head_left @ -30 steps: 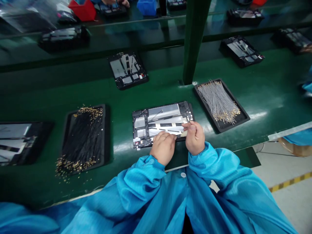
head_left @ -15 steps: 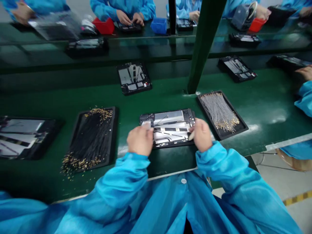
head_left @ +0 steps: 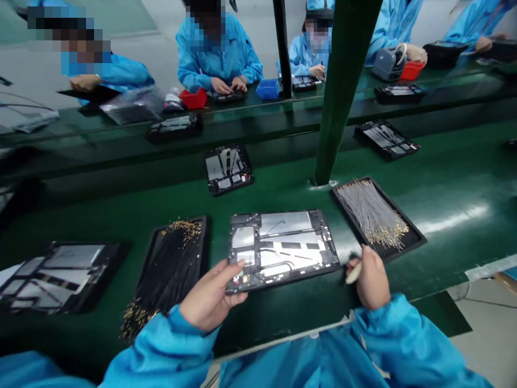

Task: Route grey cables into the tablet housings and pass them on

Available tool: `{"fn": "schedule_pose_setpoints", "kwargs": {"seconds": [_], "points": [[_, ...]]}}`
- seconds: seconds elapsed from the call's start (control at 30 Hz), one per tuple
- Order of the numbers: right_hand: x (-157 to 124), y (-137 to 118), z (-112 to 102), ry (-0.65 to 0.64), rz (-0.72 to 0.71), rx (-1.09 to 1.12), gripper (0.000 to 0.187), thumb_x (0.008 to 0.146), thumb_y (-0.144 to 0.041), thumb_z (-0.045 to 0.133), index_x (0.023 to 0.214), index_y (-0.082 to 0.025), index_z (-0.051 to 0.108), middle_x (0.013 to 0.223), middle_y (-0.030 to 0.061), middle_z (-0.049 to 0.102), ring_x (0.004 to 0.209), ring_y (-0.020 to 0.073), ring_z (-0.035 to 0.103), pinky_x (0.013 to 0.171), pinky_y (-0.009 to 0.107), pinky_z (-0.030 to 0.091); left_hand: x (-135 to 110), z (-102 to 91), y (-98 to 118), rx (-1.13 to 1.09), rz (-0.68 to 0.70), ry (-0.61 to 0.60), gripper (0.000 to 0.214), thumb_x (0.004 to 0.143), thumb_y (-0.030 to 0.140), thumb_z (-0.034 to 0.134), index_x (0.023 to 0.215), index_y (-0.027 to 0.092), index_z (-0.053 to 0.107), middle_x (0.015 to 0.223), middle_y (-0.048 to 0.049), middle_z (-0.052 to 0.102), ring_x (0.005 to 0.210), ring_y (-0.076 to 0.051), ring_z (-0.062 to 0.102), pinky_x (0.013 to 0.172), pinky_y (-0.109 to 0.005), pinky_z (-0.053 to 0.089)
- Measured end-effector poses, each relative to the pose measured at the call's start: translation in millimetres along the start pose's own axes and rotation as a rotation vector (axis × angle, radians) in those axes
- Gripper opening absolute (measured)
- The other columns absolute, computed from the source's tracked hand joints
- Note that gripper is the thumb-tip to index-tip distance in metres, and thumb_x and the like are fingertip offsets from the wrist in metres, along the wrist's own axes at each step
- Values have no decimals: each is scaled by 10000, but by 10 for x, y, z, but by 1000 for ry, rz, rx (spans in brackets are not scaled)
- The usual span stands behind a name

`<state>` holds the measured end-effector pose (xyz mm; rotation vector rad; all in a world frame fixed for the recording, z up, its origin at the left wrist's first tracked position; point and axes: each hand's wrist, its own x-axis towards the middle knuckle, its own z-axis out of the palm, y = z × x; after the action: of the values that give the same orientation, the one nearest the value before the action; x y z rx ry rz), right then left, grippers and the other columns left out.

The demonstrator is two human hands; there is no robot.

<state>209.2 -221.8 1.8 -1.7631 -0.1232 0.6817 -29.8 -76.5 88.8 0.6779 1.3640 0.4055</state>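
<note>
An opened tablet with its back off lies on the green belt in front of me. My left hand grips its near left corner, thumb on top. My right hand is closed on a small pale stick tool just right of the tablet, not touching it. A black tray of grey wires with gold ends lies to the right of the tablet. A black tray of black wires with gold ends lies to the left.
A green post rises from the belt behind the tablet. More opened tablets lie further along the belt and at far left. Several people in blue coats work at the far bench with red and blue bins.
My left hand moved from the tablet's middle to its near left corner and took hold of it. My right hand drew off to the right. The view tilted up.
</note>
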Motion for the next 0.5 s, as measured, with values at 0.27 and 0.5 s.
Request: {"fn": "schedule_pose_setpoints", "kwargs": {"seconds": [0.27, 0.5], "points": [[-352, 230, 50, 13, -142, -297, 505, 703, -635, 430, 884, -187, 577, 629, 57, 638, 622, 231, 619, 594, 345, 490, 578, 310, 1091, -241, 322, 170, 78, 741, 183, 552, 815, 162, 564, 658, 1, 583, 508, -103, 567, 367, -156, 459], [-430, 292, 136, 170, -143, -340, 474, 688, -629, 456, 821, -199, 603, 654, 67, 649, 561, 221, 606, 539, 336, 478, 1897, 676, 1515, -242, 190, 240, 369, 827, 446, 413, 1050, 161, 487, 831, -79, 580, 741, -167, 601, 585, -283, 522]]}}
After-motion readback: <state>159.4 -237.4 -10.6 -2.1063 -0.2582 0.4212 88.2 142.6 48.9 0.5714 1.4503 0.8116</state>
